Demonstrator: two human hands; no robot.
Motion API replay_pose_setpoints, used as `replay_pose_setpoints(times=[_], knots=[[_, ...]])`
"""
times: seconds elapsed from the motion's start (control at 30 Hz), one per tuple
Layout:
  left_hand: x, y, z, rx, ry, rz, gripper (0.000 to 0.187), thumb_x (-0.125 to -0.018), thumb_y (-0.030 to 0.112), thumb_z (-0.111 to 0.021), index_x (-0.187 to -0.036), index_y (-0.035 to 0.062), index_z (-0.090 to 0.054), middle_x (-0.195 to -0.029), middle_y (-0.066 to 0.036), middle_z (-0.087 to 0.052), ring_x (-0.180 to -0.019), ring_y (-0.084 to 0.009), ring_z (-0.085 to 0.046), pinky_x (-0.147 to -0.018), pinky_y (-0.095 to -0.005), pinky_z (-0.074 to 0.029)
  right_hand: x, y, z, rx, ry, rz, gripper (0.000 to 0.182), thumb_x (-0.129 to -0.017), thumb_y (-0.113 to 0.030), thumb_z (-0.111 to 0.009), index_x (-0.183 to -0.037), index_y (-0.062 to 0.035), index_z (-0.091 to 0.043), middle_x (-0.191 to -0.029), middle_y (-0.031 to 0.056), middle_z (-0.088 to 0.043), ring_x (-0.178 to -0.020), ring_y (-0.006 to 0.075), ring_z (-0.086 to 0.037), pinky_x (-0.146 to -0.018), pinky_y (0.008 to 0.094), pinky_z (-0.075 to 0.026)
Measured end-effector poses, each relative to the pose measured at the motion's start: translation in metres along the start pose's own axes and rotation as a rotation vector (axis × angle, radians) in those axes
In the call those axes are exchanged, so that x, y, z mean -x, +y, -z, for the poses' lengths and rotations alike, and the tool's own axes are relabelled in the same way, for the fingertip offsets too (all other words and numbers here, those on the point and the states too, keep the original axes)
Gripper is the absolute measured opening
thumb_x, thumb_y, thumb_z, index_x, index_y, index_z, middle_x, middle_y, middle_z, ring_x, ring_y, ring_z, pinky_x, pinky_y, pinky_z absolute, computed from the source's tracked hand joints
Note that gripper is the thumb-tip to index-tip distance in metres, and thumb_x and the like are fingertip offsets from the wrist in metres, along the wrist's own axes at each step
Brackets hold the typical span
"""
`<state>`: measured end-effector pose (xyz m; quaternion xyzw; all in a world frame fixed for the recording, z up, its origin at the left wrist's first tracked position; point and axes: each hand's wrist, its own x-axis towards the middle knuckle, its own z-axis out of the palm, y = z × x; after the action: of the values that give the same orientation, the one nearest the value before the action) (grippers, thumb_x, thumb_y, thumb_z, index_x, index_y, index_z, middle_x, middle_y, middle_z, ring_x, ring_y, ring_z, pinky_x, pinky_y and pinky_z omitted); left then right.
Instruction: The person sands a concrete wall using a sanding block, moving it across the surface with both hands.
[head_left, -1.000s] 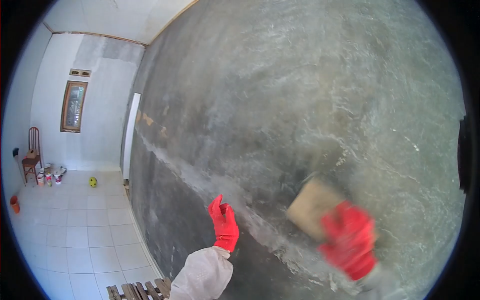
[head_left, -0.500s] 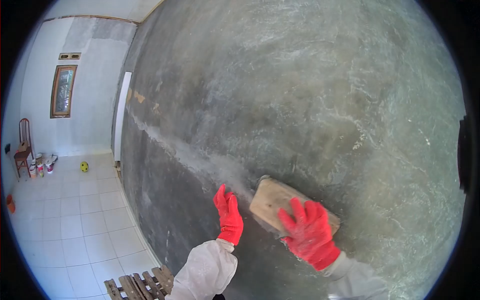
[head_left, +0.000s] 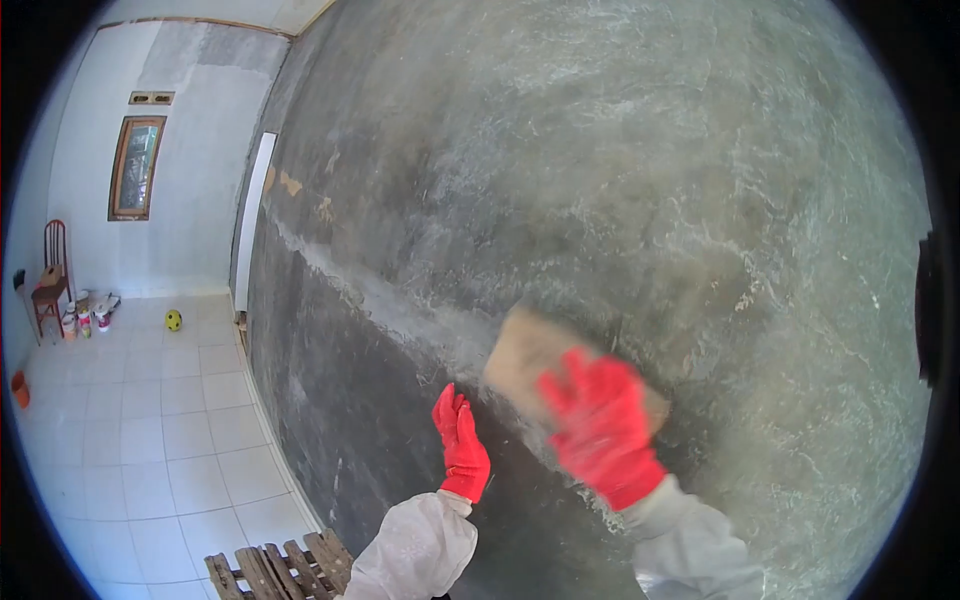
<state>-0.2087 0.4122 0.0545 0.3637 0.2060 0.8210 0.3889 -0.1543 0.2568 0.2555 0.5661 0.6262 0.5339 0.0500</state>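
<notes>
My right hand point(head_left: 600, 425), in a red glove, grips a flat wooden float point(head_left: 525, 360) against the grey wall point(head_left: 560, 180). Motion blurs both the glove and the float, and the palm hides how the float is held. A pale, rough band point(head_left: 390, 305) of plaster runs diagonally down the wall to the float. Lower and to the left, my left hand point(head_left: 463, 448), also gloved in red, is raised close by the darker part of the wall. Its fingers point upward, stretched out and holding nothing visible.
A slatted wooden bench point(head_left: 280, 570) stands at the lower left, by my left sleeve. Beyond it spreads a white tiled floor point(head_left: 150, 420) with a yellow ball point(head_left: 173, 320), several paint cans point(head_left: 85, 315) and a chair point(head_left: 52, 280). A white strip point(head_left: 254, 220) leans upright at the wall's far edge.
My right hand has slid the float up and slightly left along the wall. My left hand has dropped a little. The whole view has shifted slightly.
</notes>
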Motion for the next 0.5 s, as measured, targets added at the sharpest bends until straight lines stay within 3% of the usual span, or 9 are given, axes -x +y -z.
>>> replay_pose_setpoints(times=[0.03, 0.07, 0.13, 0.27, 0.33, 0.43, 0.5], knots=[[-0.001, 0.003, 0.003, 0.055, 0.004, 0.021, 0.046, -0.102, 0.022, -0.045, -0.145, 0.0073, -0.04, -0.139, -0.009, -0.036, -0.122, -0.022, -0.05, -0.103, -0.034, -0.042, -0.001, -0.015, -0.008, 0.01, -0.247, 0.25, 0.079, -0.085, -0.056, -0.059, -0.151, -0.021, -0.034, -0.153, 0.0136, -0.034, -0.133, 0.0374, -0.036, -0.106, 0.0551, -0.03], [-0.005, 0.006, 0.005, 0.112, 0.013, 0.038, 0.046, -0.103, 0.023, -0.044, -0.145, 0.007, -0.04, -0.14, -0.009, -0.035, -0.121, -0.0222, -0.051, -0.103, -0.0346, -0.042, -0.003, -0.013, -0.011, 0.0, -0.239, 0.247, 0.079, -0.085, -0.056, -0.059, -0.151, -0.021, -0.034, -0.153, 0.0136, -0.034, -0.133, 0.0374, -0.036, -0.106, 0.0551, -0.03], [-0.013, 0.012, 0.016, 0.076, -0.012, -0.016, 0.046, -0.103, 0.023, -0.044, -0.145, 0.0067, -0.04, -0.14, -0.009, -0.035, -0.121, -0.0222, -0.051, -0.104, -0.0349, -0.041, -0.009, 0.003, -0.018, 0.021, 0.021, 0.113, 0.077, -0.081, -0.059, -0.061, -0.145, -0.0196, -0.043, -0.148, 0.0131, -0.038, -0.129, 0.0366, -0.039, -0.105, 0.0548, -0.032], [-0.027, 0.012, 0.024, 0.094, 0.005, -0.008, 0.048, -0.102, 0.022, -0.043, -0.147, 0.0064, -0.036, -0.14, -0.011, -0.035, -0.125, -0.0236, -0.047, -0.105, -0.0362, -0.04, -0.065, 0.088, 0.058, 0.007, 0.4, -0.224, 0.069, -0.068, -0.036, -0.079, -0.131, -0.0189, -0.057, -0.141, 0.0135, -0.043, -0.118, 0.0361, -0.047, -0.097, 0.049, -0.038], [-0.024, 0.004, 0.019, 0.017, 0.012, -0.054, 0.05, -0.101, 0.021, -0.043, -0.148, 0.0049, -0.034, -0.143, -0.014, -0.033, -0.129, -0.027, -0.043, -0.107, -0.0384, -0.037, -0.092, 0.121, 0.066, 0.019, 0.584, -0.42, 0.072, -0.062, -0.027, -0.083, -0.129, -0.0182, -0.058, -0.139, 0.0139, -0.045, -0.116, 0.0364, -0.049, -0.093, 0.0464, -0.04], [-0.005, -0.013, 0.005, -0.182, 0.044, -0.152, 0.055, -0.099, 0.019, -0.044, -0.149, 0.0009, -0.029, -0.147, -0.02, -0.029, -0.136, -0.0343, -0.034, -0.111, -0.0433, -0.031, -0.095, 0.085, 0.069, 0.049, 0.469, -0.485, 0.066, -0.068, -0.033, -0.078, -0.13, -0.0178, -0.057, -0.14, 0.0137, -0.045, -0.118, 0.0354, -0.047, -0.093, 0.0457, -0.04], [0.005, -0.015, -0.004, -0.307, 0.07, -0.215, 0.058, -0.098, 0.018, -0.045, -0.149, -0.0015, -0.027, -0.15, -0.024, -0.026, -0.138, -0.0382, -0.029, -0.114, -0.046, -0.027, -0.085, 0.035, 0.03, 0.088, 0.264, -0.255, 0.068, -0.077, -0.043, -0.07, -0.137, -0.0189, -0.05, -0.144, 0.0125, -0.041, -0.119, 0.0351, -0.046, -0.095, 0.0487, -0.039]])
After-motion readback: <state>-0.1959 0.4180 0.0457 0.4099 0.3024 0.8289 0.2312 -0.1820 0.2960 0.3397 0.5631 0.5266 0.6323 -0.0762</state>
